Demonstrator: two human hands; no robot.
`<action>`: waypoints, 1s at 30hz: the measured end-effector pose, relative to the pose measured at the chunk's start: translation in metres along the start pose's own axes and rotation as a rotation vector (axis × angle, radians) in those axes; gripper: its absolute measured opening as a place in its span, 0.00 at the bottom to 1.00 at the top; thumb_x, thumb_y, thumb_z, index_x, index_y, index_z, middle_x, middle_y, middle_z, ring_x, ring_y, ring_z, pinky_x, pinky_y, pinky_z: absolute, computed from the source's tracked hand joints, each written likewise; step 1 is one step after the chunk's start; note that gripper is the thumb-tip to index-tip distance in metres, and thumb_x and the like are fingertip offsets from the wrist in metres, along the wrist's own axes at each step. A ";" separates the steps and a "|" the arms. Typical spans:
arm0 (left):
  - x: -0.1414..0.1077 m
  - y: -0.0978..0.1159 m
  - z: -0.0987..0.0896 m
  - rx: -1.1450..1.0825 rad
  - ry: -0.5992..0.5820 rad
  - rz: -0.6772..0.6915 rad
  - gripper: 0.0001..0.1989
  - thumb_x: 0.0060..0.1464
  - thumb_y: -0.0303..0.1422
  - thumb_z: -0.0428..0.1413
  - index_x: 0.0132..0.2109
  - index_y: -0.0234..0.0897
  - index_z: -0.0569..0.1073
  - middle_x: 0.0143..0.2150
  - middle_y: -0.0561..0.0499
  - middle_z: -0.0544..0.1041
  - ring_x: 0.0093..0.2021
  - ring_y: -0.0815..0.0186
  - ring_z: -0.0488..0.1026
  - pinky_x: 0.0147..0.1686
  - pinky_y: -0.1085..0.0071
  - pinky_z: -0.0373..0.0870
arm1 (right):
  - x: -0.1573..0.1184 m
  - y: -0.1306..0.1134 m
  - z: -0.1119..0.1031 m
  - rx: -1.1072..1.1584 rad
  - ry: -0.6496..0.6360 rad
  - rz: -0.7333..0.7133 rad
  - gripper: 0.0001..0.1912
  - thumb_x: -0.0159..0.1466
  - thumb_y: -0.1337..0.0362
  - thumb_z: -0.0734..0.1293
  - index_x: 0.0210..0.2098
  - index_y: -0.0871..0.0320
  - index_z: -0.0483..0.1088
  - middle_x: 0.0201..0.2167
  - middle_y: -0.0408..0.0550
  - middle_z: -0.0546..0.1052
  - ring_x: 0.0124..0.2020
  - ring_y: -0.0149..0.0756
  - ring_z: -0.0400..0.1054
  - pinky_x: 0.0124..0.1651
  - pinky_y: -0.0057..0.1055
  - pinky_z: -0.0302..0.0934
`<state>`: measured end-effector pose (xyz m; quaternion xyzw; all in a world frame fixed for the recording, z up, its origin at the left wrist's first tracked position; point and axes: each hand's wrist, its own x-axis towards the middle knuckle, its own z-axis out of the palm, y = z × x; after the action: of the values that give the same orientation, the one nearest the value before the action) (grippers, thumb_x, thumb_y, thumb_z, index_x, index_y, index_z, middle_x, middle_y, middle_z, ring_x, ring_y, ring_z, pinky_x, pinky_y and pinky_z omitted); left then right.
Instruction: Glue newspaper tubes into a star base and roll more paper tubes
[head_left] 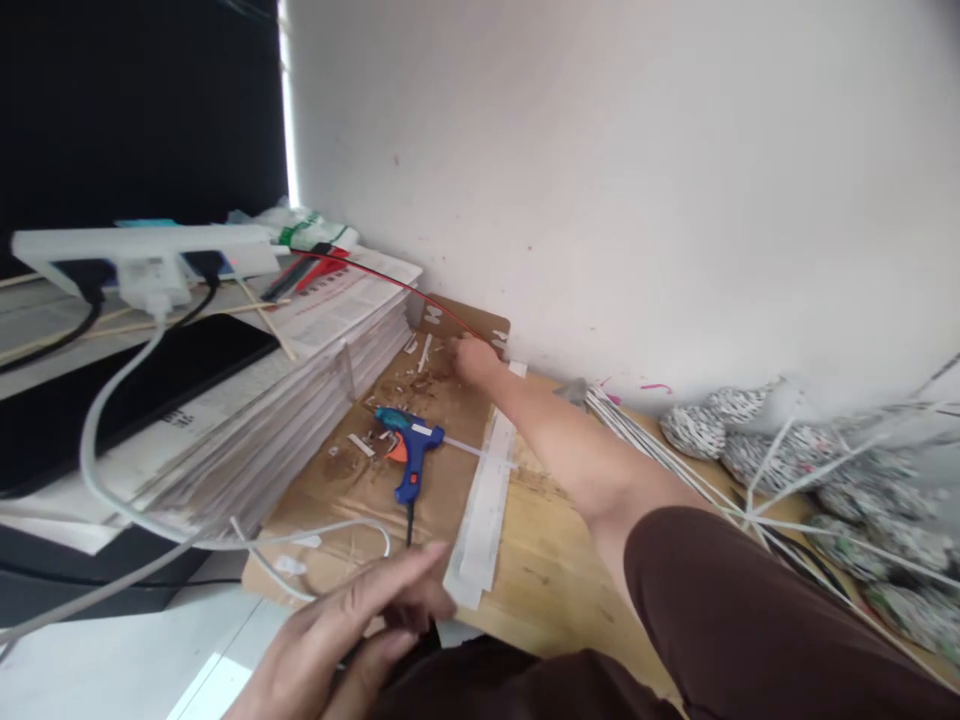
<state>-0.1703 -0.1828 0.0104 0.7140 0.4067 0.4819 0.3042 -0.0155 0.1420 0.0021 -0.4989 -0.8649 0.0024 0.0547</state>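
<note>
Item, glue gun: blue, laid on its side on flat brown cardboard, its handle pointed toward the person; a translucent glue stick is seated in its rear and reaches over white paper strips. Item, left hand: held partly open in the foreground, fingers bent, near the gun's black cord. Item, right hand: extended to the far end of the cardboard, beside an upright cardboard flap; fingers narrowed and bent (whether anything is pinched there cannot be told). Scraps and brown debris are scattered between gun and right hand. Item, newspaper stack, left of the cardboard: a black phone and a white power strip are borne on it. Item, rolled-paper bundles: heaped at right, against the wall.
</note>
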 end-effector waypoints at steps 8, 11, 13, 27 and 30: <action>0.015 -0.019 -0.011 0.042 -0.175 -0.009 0.14 0.57 0.28 0.56 0.49 0.50 0.75 0.41 0.53 0.80 0.39 0.67 0.77 0.38 0.77 0.72 | 0.014 -0.013 0.002 0.015 -0.022 0.031 0.16 0.62 0.77 0.59 0.47 0.66 0.70 0.51 0.67 0.71 0.50 0.48 0.68 0.51 0.40 0.62; 0.013 -0.028 -0.009 0.017 -0.165 -0.079 0.12 0.58 0.28 0.55 0.46 0.47 0.76 0.37 0.52 0.80 0.37 0.68 0.77 0.36 0.76 0.72 | -0.007 -0.020 -0.008 0.114 0.004 0.028 0.15 0.62 0.77 0.59 0.47 0.67 0.68 0.46 0.65 0.74 0.49 0.46 0.69 0.49 0.38 0.62; 0.012 -0.032 -0.007 -0.004 -0.126 -0.136 0.09 0.57 0.29 0.56 0.43 0.46 0.78 0.34 0.53 0.80 0.34 0.68 0.77 0.34 0.76 0.71 | -0.031 -0.026 -0.020 0.212 0.000 0.021 0.11 0.66 0.73 0.58 0.46 0.64 0.68 0.40 0.57 0.77 0.41 0.38 0.72 0.43 0.32 0.65; 0.034 -0.006 0.046 -0.480 0.164 -0.496 0.09 0.50 0.34 0.63 0.36 0.34 0.73 0.28 0.52 0.77 0.28 0.69 0.74 0.31 0.73 0.74 | -0.257 -0.076 -0.061 0.905 0.105 -0.133 0.07 0.63 0.69 0.65 0.38 0.54 0.75 0.34 0.42 0.79 0.34 0.29 0.72 0.39 0.26 0.64; 0.029 0.000 0.055 -0.462 0.204 -0.479 0.10 0.49 0.33 0.63 0.38 0.33 0.75 0.29 0.51 0.77 0.29 0.70 0.74 0.32 0.73 0.74 | -0.271 -0.070 -0.053 1.091 0.109 -0.012 0.06 0.63 0.66 0.66 0.39 0.53 0.75 0.34 0.43 0.79 0.34 0.31 0.74 0.37 0.28 0.67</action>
<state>-0.1124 -0.1597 0.0041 0.4586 0.4715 0.5451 0.5199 0.0633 -0.1299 0.0340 -0.3928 -0.7369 0.4243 0.3502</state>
